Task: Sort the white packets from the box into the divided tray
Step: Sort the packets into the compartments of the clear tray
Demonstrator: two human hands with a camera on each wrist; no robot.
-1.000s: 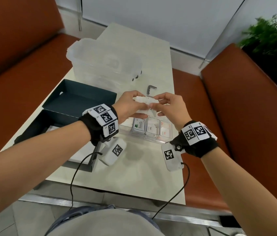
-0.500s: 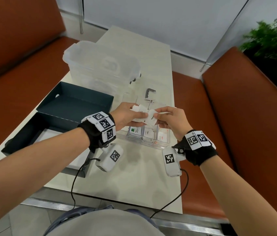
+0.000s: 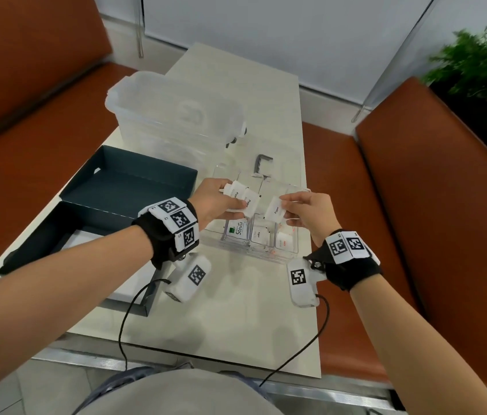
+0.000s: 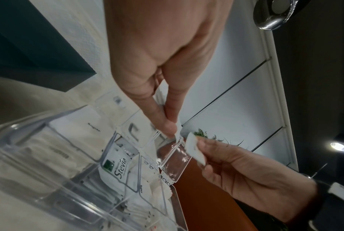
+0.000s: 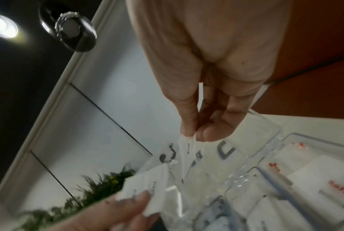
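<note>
White packets [image 3: 243, 199] held above clear divided tray [image 3: 291, 253].

near tray compartments [image 3: 261, 256]: partly hidden behind both hands | small print on held packet [image 3: 275, 211]: unreadable | right wrist view: blurred | plant [image 3: 481, 64]: cut by right edge

Pale beige rectangular tabletop [image 3: 236, 319]. Resting on it: dark teal open cardboard box [image 3: 128, 187] at 9 o'clock; frosted plastic lidded tub [image 3: 173, 115] at 12; clear divided acrylic tray [image 3: 261, 250] centre; grey metal bracket [image 3: 261, 162] just beyond tray.
</note>
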